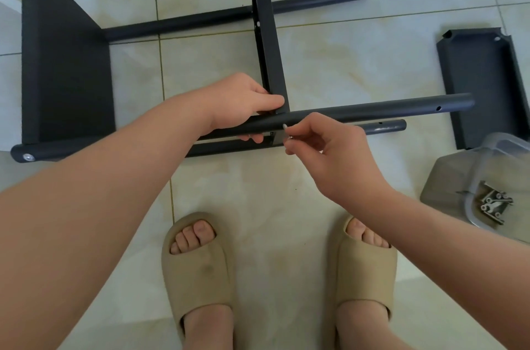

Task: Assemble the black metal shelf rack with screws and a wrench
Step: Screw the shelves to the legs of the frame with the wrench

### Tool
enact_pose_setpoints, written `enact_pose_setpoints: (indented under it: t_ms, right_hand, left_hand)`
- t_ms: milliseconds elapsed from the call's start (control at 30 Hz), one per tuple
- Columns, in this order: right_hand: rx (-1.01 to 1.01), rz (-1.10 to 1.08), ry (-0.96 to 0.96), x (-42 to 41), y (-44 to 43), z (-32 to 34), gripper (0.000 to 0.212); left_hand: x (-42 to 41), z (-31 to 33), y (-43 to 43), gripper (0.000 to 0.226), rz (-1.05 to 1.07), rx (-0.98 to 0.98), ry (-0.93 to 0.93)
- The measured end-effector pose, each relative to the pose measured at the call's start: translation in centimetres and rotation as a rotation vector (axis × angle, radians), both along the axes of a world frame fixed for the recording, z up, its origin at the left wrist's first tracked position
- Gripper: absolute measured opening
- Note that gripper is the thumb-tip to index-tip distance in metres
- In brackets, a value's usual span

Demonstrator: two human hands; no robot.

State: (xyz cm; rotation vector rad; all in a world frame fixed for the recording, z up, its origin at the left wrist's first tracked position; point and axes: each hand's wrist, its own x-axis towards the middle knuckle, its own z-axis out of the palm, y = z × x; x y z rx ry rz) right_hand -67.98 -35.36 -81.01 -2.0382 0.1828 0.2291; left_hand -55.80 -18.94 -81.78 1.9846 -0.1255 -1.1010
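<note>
Bare forearms (86, 206) reach out from both lower corners over a glossy pale tiled floor (344, 62). On it lies the half-built black metal shelf rack (66, 62), tipped on its side straight ahead, with its solid end panel to the left and its tubes running right. A loose black shelf panel (481, 77) lies well apart at the right edge, and just below it sits a clear plastic box (470, 194) holding silver screws (494, 203). Beige foam slippers (198, 269) stand at the bottom. The left hand (238, 104) grips the nearest round black tube (387, 110) where the middle shelf meets it, fingers curled under. The right hand (324, 146) pinches a small silver screw (285, 126) against that tube.
</note>
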Motion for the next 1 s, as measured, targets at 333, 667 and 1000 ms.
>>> enact_pose_setpoints:
  t_ms: [333,667,1000]
  right_hand:
    - [0.153,-0.134,0.088,0.7,0.7,-0.6,0.015]
    - [0.127,-0.163,0.129,0.8,1.1,0.2,0.016]
    - [0.057,-0.164,0.134,0.7,1.6,0.7,0.020]
  left_hand:
    - [-0.1,0.1,0.0,0.037,0.011,0.003,0.004]
    - [-0.2,0.2,0.0,0.036,0.016,0.005,0.007]
    - [-0.2,0.1,0.0,0.035,0.019,-0.006,0.013]
